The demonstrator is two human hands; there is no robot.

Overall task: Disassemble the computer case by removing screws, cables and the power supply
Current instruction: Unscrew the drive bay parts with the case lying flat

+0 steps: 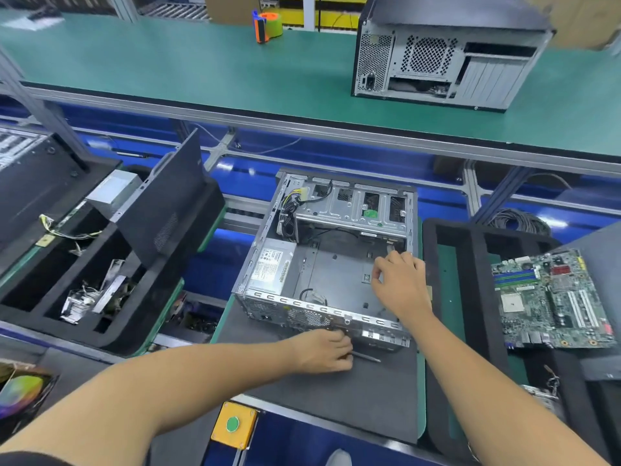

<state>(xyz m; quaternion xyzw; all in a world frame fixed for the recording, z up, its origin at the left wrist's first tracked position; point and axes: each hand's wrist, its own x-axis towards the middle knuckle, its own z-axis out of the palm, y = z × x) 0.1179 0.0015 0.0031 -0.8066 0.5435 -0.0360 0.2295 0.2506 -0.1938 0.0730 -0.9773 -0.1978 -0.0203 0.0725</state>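
Note:
An open grey computer case [265, 230] lies on its side on a dark mat [336, 398]. Its silver power supply [272, 267] sits in the near-left corner, and a bundle of cables [292, 200] hangs at the far left by the drive cage [349, 210]. My left hand [322, 351] rests on the mat against the case's rear panel, fingers closed on a thin dark screwdriver [368, 357]. My right hand [400, 280] reaches inside the case over the bare floor plate, fingers curled and apart; I see nothing held in it.
A green motherboard [551, 297] lies in a black foam tray at right. Left trays hold a dark side panel [168, 196] and loose parts. A second case [443, 52] stands on the green upper shelf. A yellow box with a green button [233, 425] sits at the near edge.

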